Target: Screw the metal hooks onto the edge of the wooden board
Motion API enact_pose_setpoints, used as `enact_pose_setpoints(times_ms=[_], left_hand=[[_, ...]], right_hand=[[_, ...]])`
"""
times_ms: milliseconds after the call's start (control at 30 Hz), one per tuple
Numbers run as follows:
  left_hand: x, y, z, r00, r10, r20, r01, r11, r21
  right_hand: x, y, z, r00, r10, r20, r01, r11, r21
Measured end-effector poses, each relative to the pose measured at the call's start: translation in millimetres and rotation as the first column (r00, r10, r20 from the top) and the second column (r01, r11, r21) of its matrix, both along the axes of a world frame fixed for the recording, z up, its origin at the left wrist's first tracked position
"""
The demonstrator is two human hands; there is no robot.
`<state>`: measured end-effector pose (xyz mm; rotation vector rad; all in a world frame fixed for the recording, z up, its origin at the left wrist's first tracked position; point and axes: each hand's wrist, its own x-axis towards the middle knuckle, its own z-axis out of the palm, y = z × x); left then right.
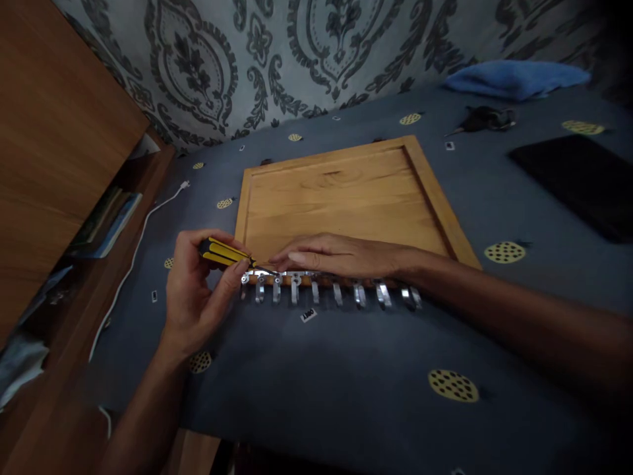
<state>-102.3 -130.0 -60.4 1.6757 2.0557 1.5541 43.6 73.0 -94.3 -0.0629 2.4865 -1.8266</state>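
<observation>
My left hand [200, 290] grips a yellow and black screwdriver [225, 253] by its handle. The thin shaft points right and reaches the metal hook rail [297, 276] along the near edge of a framed wooden board [331, 198]. Several shiny hooks [295, 290] hang out from that rail toward me. My right hand [341, 256] lies flat over the board's near edge, fingers stretched out, its fingertips close to the screwdriver tip. Whether the tip sits in a screw is too small to tell.
A dark blue cloth with pineapple prints covers the surface. At the right lie a blue towel [519, 78], a small black object [484, 120] and a flat black item [576, 181]. A white cable [138, 244] runs beside the wooden shelf [123, 231] on the left.
</observation>
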Motion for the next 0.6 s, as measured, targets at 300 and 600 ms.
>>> enact_pose_setpoints(times_ms=[300,600], left_hand=[[1.4,-1.0,-0.1,1.0,0.015,0.001,-0.015,0.999,0.03],[3.5,2.0,0.4,1.0,0.015,0.006,-0.016,0.999,0.03]], right_hand=[[-0.3,-0.2,1.6,0.999,0.024,-0.021,-0.023,0.999,0.03],[0.0,0.5,2.1,0.999,0.037,-0.032,-0.037,0.999,0.013]])
